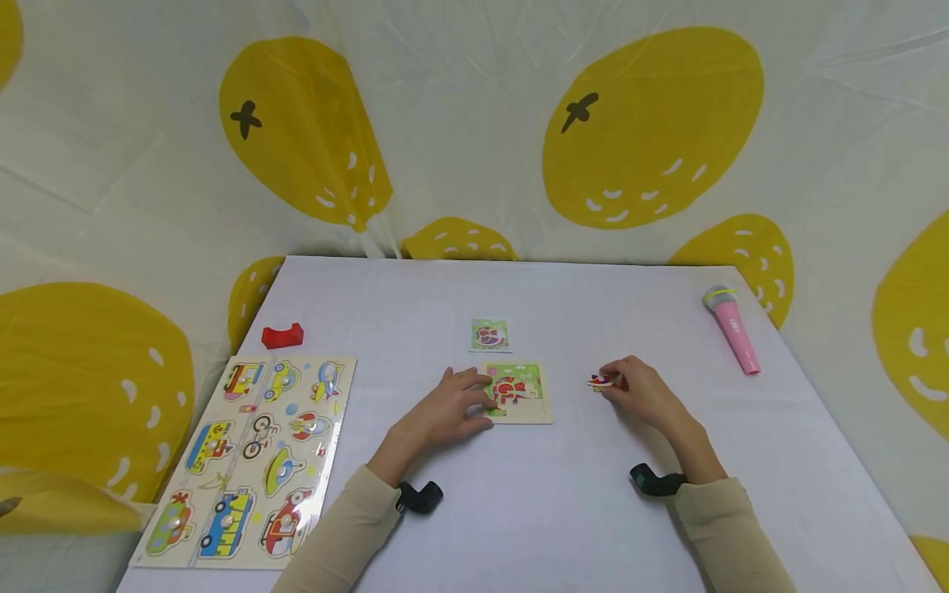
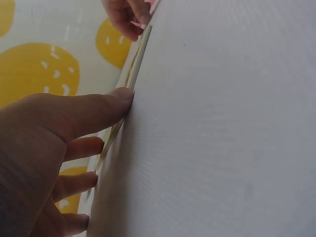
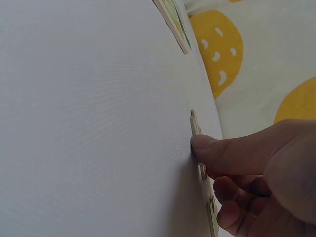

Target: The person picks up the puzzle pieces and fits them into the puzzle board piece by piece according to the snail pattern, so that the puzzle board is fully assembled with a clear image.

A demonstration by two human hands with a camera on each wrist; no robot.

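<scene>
A small puzzle board (image 1: 544, 403) with a pale wooden rim holds a red-and-green picture with pale gaps in it. My left hand (image 1: 463, 402) rests along its left side, fingers extended over the edge. In the left wrist view the thumb of my left hand (image 2: 74, 116) touches the board's edge (image 2: 140, 52). To the right, my right hand (image 1: 643, 391) pinches a small red-and-white puzzle piece (image 1: 597, 381) between thumb and fingers, low over the table. The right wrist view shows thin wooden puzzle pieces (image 3: 193, 121) edge-on by the thumb; which are gripped is partly hidden.
Behind the board lies a small picture card (image 1: 490, 335). A large vehicle peg puzzle (image 1: 337, 412) takes up the table's left side, with a red block (image 1: 282, 336) behind it. A pink toy microphone (image 1: 734, 329) lies at the back right. Patterned cloth (image 1: 460, 123) hangs behind the table.
</scene>
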